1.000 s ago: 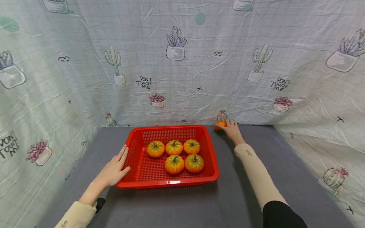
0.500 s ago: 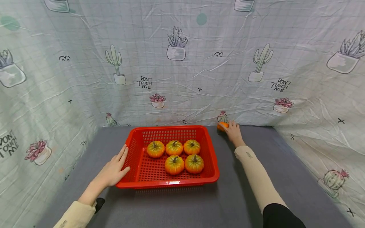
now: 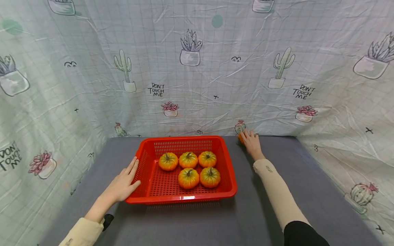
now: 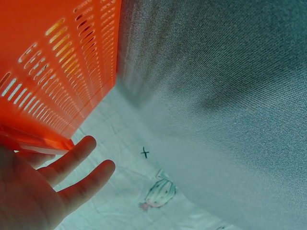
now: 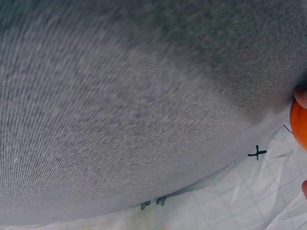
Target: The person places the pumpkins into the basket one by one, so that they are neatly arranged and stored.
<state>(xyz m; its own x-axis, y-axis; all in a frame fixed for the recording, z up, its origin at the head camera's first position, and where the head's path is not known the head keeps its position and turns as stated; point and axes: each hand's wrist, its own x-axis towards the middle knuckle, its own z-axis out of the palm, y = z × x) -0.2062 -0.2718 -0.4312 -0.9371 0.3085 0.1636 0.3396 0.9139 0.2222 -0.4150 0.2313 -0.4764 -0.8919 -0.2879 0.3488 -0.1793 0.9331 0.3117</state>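
My right hand (image 3: 253,143) is at the back of the table, right of the basket, fingers bent over a small orange pumpkin (image 3: 241,138) that it mostly hides. In the right wrist view only a sliver of the pumpkin (image 5: 300,123) shows at the right edge, between fingertips. My left hand (image 3: 123,182) rests against the left rim of a red plastic basket (image 3: 184,198), fingers fairly straight. From the left wrist, those fingers (image 4: 88,184) reach out below the rim. Inside the basket lie several yellow-orange pumpkins (image 3: 188,178) with green tops and short stems.
The grey cloth-covered table (image 3: 197,225) runs up to a pale curtain (image 3: 203,102) printed with cacti, which closes off the back and both sides. The basket takes up the middle of the table.
My right hand has shifted slightly right with the orange pumpkin, and less of the pumpkin shows now. The left hand, basket and pumpkins inside stay put.
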